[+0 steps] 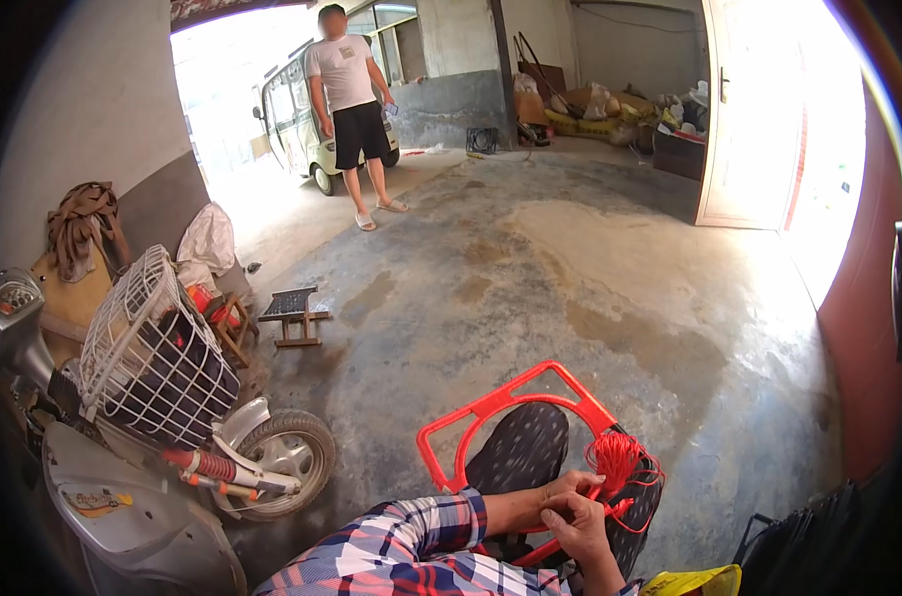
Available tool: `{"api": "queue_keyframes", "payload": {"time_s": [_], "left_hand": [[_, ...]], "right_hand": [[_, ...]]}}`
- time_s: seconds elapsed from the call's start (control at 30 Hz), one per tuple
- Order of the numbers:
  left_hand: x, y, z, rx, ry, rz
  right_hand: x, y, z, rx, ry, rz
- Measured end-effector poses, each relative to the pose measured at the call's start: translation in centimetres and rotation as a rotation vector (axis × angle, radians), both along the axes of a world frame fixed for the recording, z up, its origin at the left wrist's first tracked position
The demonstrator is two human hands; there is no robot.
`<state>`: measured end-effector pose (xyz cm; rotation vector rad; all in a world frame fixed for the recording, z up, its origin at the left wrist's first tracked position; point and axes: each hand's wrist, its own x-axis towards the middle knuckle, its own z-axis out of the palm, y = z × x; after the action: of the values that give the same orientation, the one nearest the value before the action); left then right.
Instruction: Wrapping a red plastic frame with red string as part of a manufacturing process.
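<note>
A red plastic frame (pixel 550 372) with a round opening rests across my lap, over dark patterned trousers. At its right side sits a bundle of thin red cord (pixel 624 459), with loose loops hanging over my knee. My left hand (pixel 570 489) reaches across from the left, its fingers closed at the frame's edge beside the bundle, on what looks like the red cord. Just below it, almost touching, my right hand (pixel 582 531) is closed with thumb and finger pinched together; what lies between them is too small to make out. More red cord shows beside its knuckles.
On the left stands a scooter with a white wire basket (pixel 153 348) and front wheel (pixel 284 462). A low stool (pixel 294 316) is beyond it. A person (pixel 349 99) stands by a small vehicle (pixel 290 119). Something yellow (pixel 694 581) lies near my right side.
</note>
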<state>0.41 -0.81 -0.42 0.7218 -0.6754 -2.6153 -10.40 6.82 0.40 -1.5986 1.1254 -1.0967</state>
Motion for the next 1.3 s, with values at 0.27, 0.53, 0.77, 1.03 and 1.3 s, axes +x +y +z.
{"api": "queue_keyframes", "payload": {"time_s": [0.27,0.53,0.77,1.03,1.3], "left_hand": [[0.0,-1.2,-3.2,0.05,-0.022,0.007],[0.7,-0.7,-4.0,-0.572,-0.086,0.001],[-1.3,-0.5,-1.3,0.025,0.061,0.102],[-1.3,-1.0,-1.6,0.081,0.082,0.041],[-1.1,-0.8,-2.2,0.145,0.116,0.091]], "right_hand": [[0.4,0.1,0.0,-0.009,0.003,0.001],[0.1,-0.2,0.5,-0.151,0.077,-0.028],[-5.3,0.0,8.5,-0.217,-0.256,-0.117],[-8.0,4.6,16.9,-0.7,-0.52,-0.437],[-2.8,3.4,2.6,-0.145,0.059,-0.286]]}}
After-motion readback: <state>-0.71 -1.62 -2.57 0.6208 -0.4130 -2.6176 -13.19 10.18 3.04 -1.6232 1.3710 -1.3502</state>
